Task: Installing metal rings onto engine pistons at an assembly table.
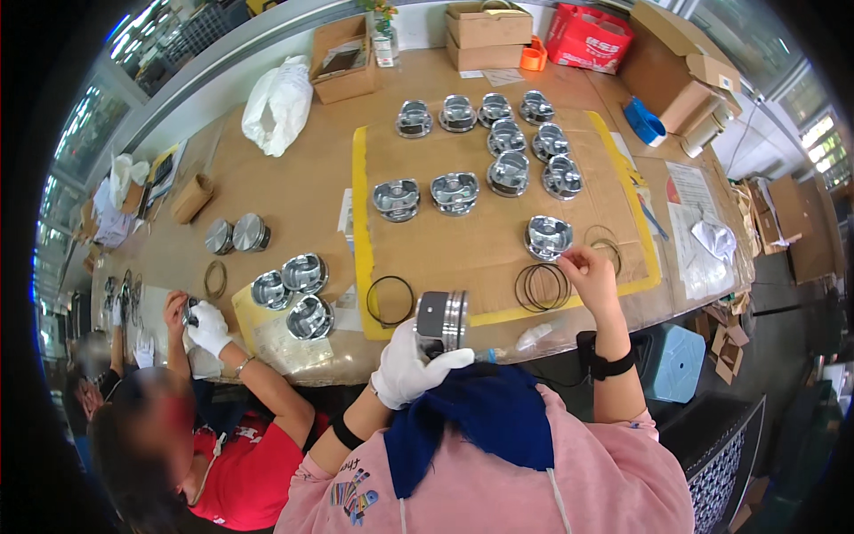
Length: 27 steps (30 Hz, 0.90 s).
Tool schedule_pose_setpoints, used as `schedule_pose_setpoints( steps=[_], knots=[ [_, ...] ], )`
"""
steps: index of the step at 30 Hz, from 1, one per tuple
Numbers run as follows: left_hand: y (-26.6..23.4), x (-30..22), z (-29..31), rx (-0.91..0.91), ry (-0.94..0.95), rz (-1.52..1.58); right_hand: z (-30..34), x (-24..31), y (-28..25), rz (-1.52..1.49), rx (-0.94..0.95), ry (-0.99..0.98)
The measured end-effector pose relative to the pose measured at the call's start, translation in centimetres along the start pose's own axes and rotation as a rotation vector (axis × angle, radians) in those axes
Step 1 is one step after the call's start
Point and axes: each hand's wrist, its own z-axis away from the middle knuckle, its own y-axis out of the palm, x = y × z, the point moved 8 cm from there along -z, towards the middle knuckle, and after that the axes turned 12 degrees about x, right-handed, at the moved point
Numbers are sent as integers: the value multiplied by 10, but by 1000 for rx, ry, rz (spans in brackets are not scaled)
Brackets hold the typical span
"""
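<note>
My left hand [407,368], in a white glove, grips a metal piston [442,322] with grooves round its side, held up over the table's near edge. My bare right hand [587,270] is over the cardboard sheet, thumb and fingers pinched together. Whatever lies between its fingertips is too small to make out. Just left of these fingers lies a bunch of dark piston rings [542,287]. A piston [548,238] stands right above them. Thin brownish rings [605,248] show behind my right hand. One more dark ring [390,301] lies left of my held piston.
Several pistons [508,173] stand on the yellow-edged cardboard [427,249]. Others [304,273] sit left of it. At the left a co-worker in red [258,463] handles a small part. Boxes [489,36], a red bag [589,37] and a blue tape roll [644,122] stand farther back.
</note>
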Motion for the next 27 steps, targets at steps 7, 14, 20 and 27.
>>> schedule_pose_setpoints(
  steps=[7, 14, 20, 27],
  knots=[
    [-2, 20, 2, -32, -108, 83, 12, -107, 13, 264, -46, 260],
    [-6, 20, 5, -95, -87, 66, 13, -119, 27, 220, -25, 226],
    [-4, 12, 4, -105, -34, 97, 9, -130, 38, -88, 54, 190],
    [0, 9, 2, -96, -42, 136, 10, -116, 47, -318, 175, 226]
  ],
)
